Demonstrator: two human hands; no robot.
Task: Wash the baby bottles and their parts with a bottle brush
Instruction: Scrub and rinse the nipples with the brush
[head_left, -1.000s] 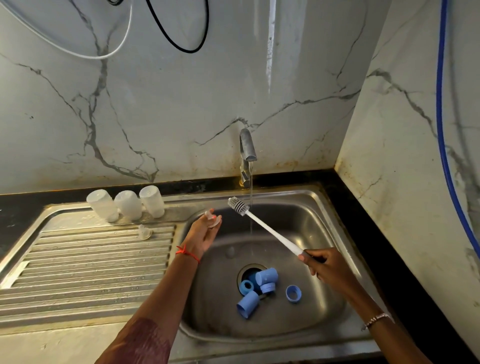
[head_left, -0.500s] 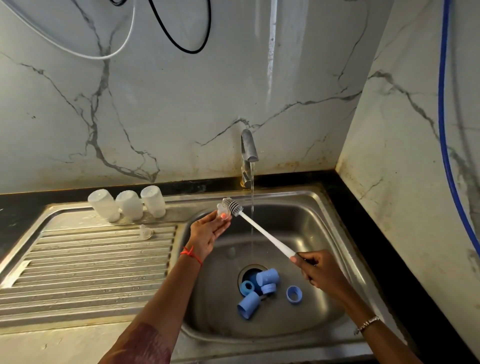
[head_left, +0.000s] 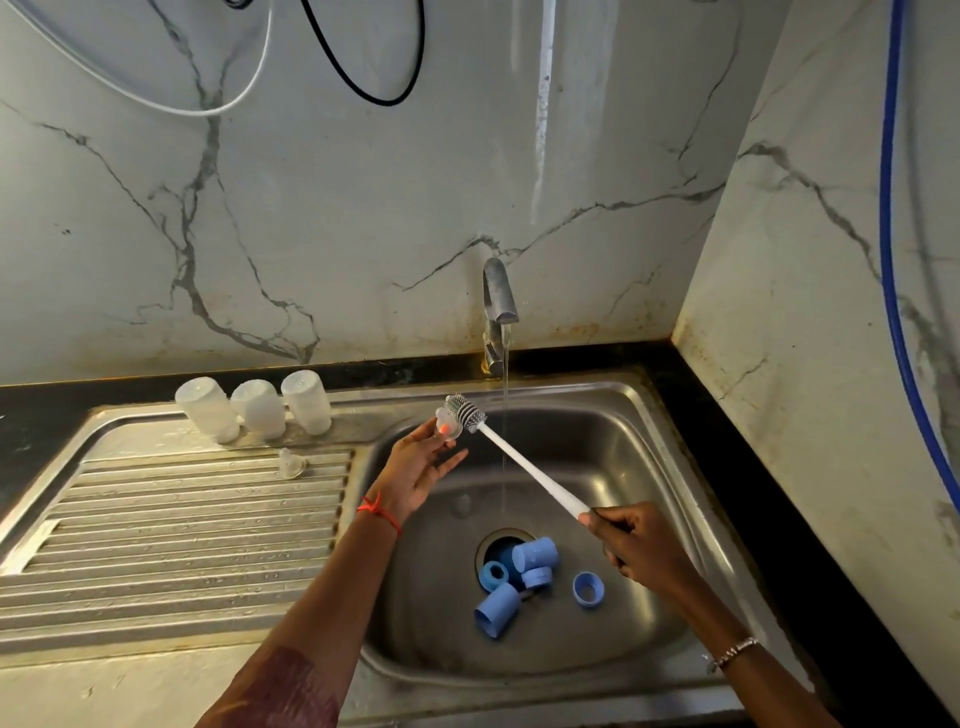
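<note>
We take the tap (head_left: 498, 306) as our mark. A thin stream of water (head_left: 505, 426) falls from it into the sink (head_left: 660, 467). Below the tap and just left of the stream, the left hand (head_left: 418, 470) pinches a small clear teat (head_left: 445, 422) between thumb and fingertips, with its other fingers spread loose. Lower down and to the right of the tap, the right hand (head_left: 641, 553) is clenched round the white handle end of the bottle brush (head_left: 524, 470). The handle crosses the stream, and the grey bristle head (head_left: 464, 410) lies against the teat. We cannot tell whether it goes inside.

Straight below the tap, at the drain (head_left: 496, 535), we see blue parts bunched together: two blue caps (head_left: 535, 553) on their sides and two blue rings (head_left: 493, 574) touching them. A third ring (head_left: 588, 590) lies a little apart, to the right.

Well to the left of the tap, three clear bottles (head_left: 258, 408) stand mouth down in a close row at the back of the draining board (head_left: 156, 545). A second teat (head_left: 290, 463) lies on the ribs just in front of them. Behind the tap a strip of black counter (head_left: 405, 369) meets the veined wall (head_left: 363, 234).
</note>
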